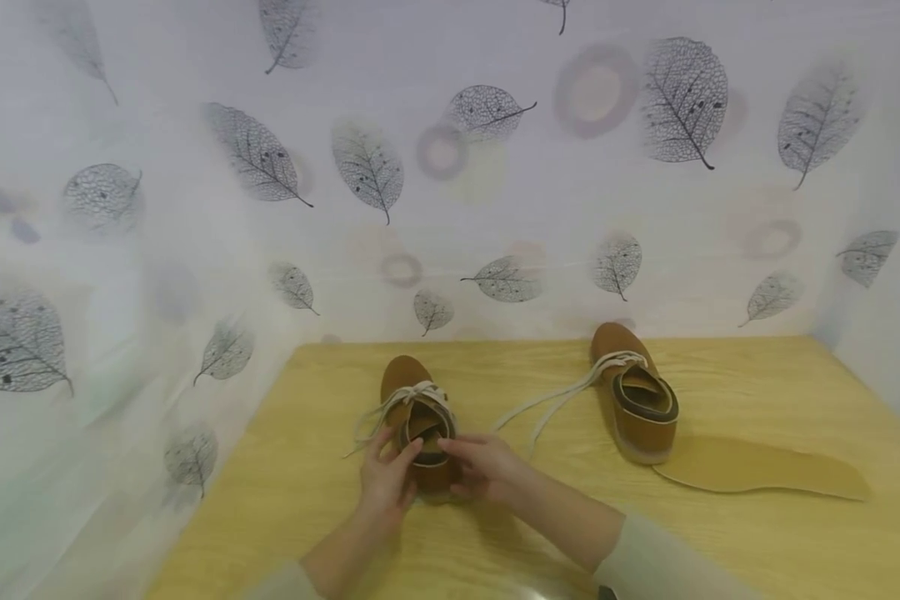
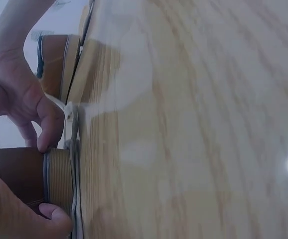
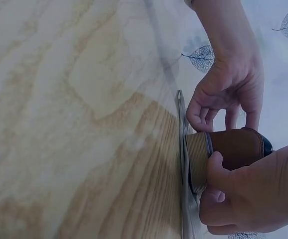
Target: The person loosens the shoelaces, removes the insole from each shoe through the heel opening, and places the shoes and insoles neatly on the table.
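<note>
A brown lace-up shoe (image 1: 433, 477) stands on the wooden table, its toe pointing away and its heel toward me. My left hand (image 1: 382, 483) grips its left side near the heel, thumb at the rim of the opening. From the right, my right hand (image 1: 486, 465) holds the opposite side, thumb also at the collar. Pale laces (image 1: 417, 392) cross the top of this shoe, with loose ends to the left. In the left wrist view, the brown heel (image 2: 19, 169) and its ribbed sole edge lie between both hands. The inside of the shoe is mostly dark.
A matching shoe (image 1: 645, 429) stands to the right, its long laces (image 1: 547, 402) trailing left over the table (image 1: 330, 400). Beside its heel lies a flat tan insole (image 1: 765, 467). A leaf-patterned sheet (image 1: 450, 217) surrounds the back and sides.
</note>
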The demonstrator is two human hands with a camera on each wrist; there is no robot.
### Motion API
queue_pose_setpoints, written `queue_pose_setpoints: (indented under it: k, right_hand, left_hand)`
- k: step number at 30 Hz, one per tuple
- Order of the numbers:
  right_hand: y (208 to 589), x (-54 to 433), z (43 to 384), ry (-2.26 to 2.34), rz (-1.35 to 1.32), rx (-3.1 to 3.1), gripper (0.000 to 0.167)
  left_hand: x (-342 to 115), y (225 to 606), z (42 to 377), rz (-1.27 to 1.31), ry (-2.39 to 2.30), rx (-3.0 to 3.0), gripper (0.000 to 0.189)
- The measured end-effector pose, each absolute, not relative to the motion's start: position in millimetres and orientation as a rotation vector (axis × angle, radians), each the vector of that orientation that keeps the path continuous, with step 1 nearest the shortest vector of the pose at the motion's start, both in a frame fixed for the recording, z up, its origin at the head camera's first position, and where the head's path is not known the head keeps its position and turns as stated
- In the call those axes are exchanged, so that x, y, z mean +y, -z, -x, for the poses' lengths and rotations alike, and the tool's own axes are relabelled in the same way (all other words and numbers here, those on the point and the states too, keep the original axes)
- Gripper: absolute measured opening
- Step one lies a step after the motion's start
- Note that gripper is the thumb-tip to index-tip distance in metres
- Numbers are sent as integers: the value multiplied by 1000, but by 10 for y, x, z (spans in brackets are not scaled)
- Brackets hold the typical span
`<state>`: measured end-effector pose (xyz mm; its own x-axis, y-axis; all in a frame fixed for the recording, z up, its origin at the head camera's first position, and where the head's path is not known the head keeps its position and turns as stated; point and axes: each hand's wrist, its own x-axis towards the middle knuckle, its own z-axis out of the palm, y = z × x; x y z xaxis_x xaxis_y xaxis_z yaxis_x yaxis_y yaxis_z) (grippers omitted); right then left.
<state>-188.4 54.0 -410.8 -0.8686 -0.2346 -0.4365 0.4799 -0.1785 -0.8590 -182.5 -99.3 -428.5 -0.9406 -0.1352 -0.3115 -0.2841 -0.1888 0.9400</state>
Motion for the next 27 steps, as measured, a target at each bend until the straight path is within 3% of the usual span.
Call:
queue_pose_setpoints:
  k: [4, 6, 10, 12, 15, 21, 27]
  right_hand:
    - [4090, 586, 1816, 2091, -296, 1597, 57]
    - [4081, 603, 1787, 2110, -312, 1553, 55]
    - [4056, 633, 1765, 2160, -403, 1438, 15]
    - [4040, 645, 1766, 2173, -452, 1404, 5]
    - [4006, 674, 1750, 2165, -483, 1416, 7]
    - [3962, 732, 1730, 2108, -510, 1514, 41]
    - [3990, 782, 1721, 2061, -489, 1564, 33]
  left_hand:
    - [-906, 4277, 1764, 537, -2340, 1909, 78]
    - [-872, 4275, 1735, 549, -2359, 1887, 77]
    - [-810, 4266, 1679, 547, -2350, 1879, 80]
    - [-780, 4267, 1659, 542, -2342, 1882, 82]
    - [-745, 4280, 1623, 515, -2351, 1896, 84]
    - [-709, 4286, 1571, 433, -2341, 2160, 75]
    - [-856, 4343, 1696, 263, -2032, 2582, 97]
